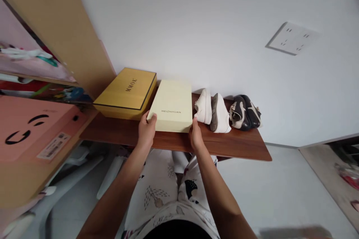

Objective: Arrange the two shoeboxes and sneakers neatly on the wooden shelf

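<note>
A cream-coloured box (173,99) lettered MEIZHIYUAN lies on a brown wooden shelf (235,145) against the wall. My left hand (146,129) grips its near left corner, thumb on the side and fingers partly hidden behind it. On the near right corner, my right hand (195,134) holds the same box with its fingers along the side. Left of it sits a yellow box (123,91) with black trim, marked MMOK. White shoes (221,115) stand just right of my right hand, and dark shoes (246,114) with pale laces come after them.
A pink box (33,127) with a barcode label rests on a wooden surface at the left. Behind it are shelves (53,78) with mixed items. A white socket plate (293,39) is on the wall. Pale floor (280,190) shows at the lower right.
</note>
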A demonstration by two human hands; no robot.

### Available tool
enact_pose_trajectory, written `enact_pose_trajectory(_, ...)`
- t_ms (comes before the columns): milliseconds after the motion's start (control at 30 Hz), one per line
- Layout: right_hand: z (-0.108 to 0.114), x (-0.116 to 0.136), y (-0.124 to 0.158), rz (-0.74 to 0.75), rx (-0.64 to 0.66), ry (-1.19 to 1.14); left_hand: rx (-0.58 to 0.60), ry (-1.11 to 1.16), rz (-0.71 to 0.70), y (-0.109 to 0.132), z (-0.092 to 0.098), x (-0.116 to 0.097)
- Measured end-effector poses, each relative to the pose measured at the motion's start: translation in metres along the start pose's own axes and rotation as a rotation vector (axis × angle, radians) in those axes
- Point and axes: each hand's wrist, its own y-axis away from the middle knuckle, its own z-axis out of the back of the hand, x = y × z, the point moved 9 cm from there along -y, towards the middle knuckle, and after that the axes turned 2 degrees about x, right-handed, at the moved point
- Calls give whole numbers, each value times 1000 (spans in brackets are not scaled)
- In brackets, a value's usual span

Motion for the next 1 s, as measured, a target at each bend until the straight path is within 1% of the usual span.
enact_pose_trajectory(67,-1,-9,5,-43,-1,12,-3,-84,-9,3,4,2)
enact_pose_trajectory(133,-1,-12,9,-59,-9,55,-3,-147,-29,7,6,4)
enact_pose_trajectory(267,-5,-1,6,5,-36,169,6,-186,-97,8,4,4)
enact_pose_trajectory(400,-13,5,-7,63,-29,228,16,-171,-129,-2,-2,3)
enact_pose_trajectory(567,-17,1,-22,63,-12,232,27,-163,-132,-15,-6,5)
enact_pose_trajectory(767,-16,-1,-29,33,-17,256,0,-173,-178,-28,-6,13)
enact_pose_trajectory(1000,-20,6,-35,76,3,230,1,-189,-188,-34,-10,13)
